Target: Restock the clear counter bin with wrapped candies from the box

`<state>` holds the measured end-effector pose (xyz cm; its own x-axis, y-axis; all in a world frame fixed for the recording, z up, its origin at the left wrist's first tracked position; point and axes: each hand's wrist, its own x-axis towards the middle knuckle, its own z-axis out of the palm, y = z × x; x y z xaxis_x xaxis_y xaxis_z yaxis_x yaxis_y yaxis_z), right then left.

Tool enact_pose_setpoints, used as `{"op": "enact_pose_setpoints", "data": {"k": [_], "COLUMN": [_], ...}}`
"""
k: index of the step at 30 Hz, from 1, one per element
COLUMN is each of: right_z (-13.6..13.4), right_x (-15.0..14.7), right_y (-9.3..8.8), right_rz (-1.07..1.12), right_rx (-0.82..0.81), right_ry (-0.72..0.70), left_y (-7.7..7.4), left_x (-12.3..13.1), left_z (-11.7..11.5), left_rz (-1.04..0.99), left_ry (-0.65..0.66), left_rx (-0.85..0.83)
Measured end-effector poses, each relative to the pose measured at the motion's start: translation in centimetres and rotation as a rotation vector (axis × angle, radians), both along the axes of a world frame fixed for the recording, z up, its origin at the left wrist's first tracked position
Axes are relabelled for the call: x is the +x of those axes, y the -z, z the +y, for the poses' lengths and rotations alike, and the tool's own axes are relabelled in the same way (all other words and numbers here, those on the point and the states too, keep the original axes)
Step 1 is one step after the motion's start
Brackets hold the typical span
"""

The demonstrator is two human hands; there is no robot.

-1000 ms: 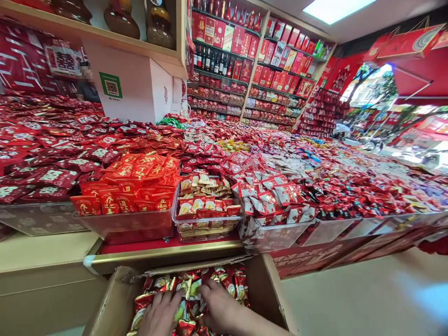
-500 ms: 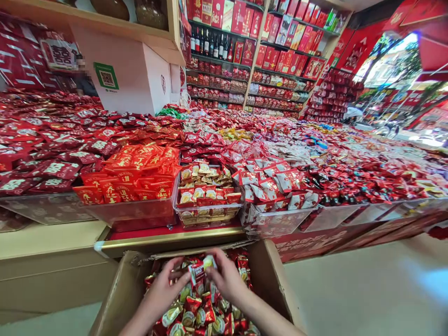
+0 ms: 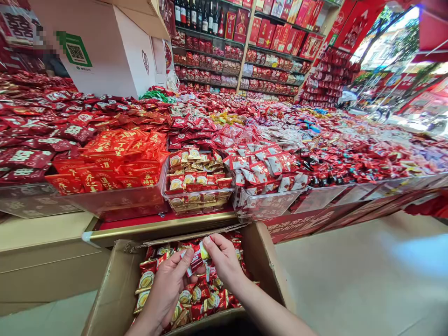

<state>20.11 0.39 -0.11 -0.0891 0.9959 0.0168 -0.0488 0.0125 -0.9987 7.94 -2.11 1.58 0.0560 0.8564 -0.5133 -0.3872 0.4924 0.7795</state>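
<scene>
Between my two hands is a small red and white candy packet point(image 3: 197, 259) with white lettering and a yellow picture. My left hand point(image 3: 172, 275) pinches its left end between thumb and fingers. At its right end, my right hand point(image 3: 224, 258) grips the corner by the yellow part. Both hands are over an open cardboard box point(image 3: 105, 275) filled with red and gold wrapped candies point(image 3: 201, 293). Part of another red and white packet point(image 3: 211, 272) shows just below the right fingers; whether it is held I cannot tell.
Clear bins line the counter beyond the box: durian candies point(image 3: 196, 182) in the middle, orange-red packets point(image 3: 112, 161) at left, white and red packets point(image 3: 268, 163) at right. A gold-edged ledge point(image 3: 161, 229) runs behind the box. Bottles and gift boxes fill the shelves point(image 3: 243, 51).
The view has tipped down and shifted right. My hands have drawn closer round the candy packet and lifted slightly, and the packet is now tilted.
</scene>
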Motion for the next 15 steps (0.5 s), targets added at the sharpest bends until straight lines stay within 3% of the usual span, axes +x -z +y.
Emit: {"op": "enact_pose_setpoints", "data": {"k": [6,10,15], "right_z": [-0.5,-0.8,-0.9], "right_x": [-0.1,0.0,0.5], "right_y": [-0.3,-0.4,-1.7], "right_rz": [0.219,0.225,0.202], "right_rx": [-0.214,-0.177,-0.131], "right_ry": [-0.094,-0.050,0.026], "left_y": [0.9,1.1,-0.4], "left_x": [-0.5,-0.2,0.2], "left_z": [0.2,0.2,0.3], "left_rz": [0.107,-0.041,-0.121], "left_ry": [-0.051,-0.122,-0.135], "left_rx": [0.063,0.045,0.098]}}
